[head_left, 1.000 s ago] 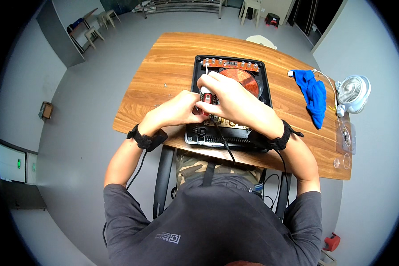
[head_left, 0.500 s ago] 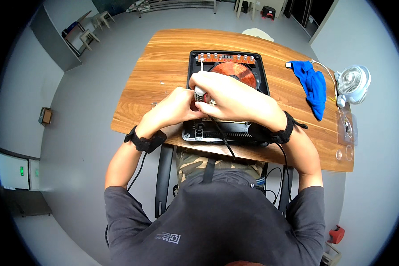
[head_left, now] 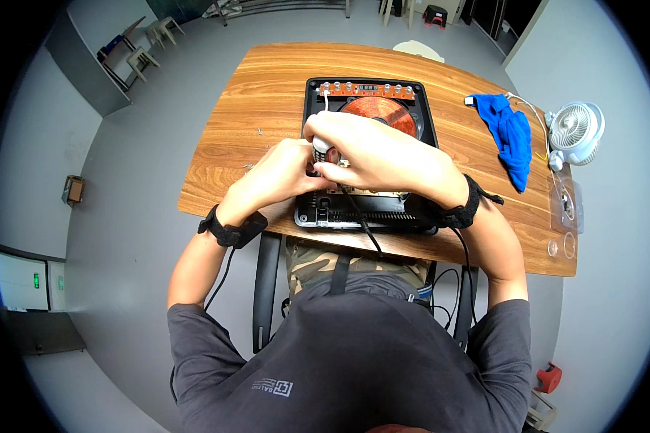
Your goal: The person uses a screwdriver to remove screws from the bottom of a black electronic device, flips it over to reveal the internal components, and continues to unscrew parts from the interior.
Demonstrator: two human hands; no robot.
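An opened induction cooker lies on the table, its black housing (head_left: 307, 115) holding a round copper coil (head_left: 401, 113) and an orange control board (head_left: 375, 91) along the far edge. My right hand (head_left: 386, 153) is closed around the upright handle of a screwdriver (head_left: 322, 146), white with dark and red parts. Just below and left of it, my left hand (head_left: 285, 167) has its fingers bent together at the screwdriver's lower end; what they pinch is hidden. Both hands cover much of the near circuit board (head_left: 383, 193). The screwdriver's tip is out of sight.
Small screws (head_left: 249, 167) lie on the wooden table (head_left: 231, 108) left of the housing. To the right are a crumpled blue cloth (head_left: 509, 141), a white fan (head_left: 575, 133) and a clear plastic tray (head_left: 565, 202). A black cable (head_left: 365, 225) crosses the housing's front.
Both hands stay at the same spot on the cooker, with the screwdriver still gripped. The whole view has shifted slightly; my fingers have moved only a little.
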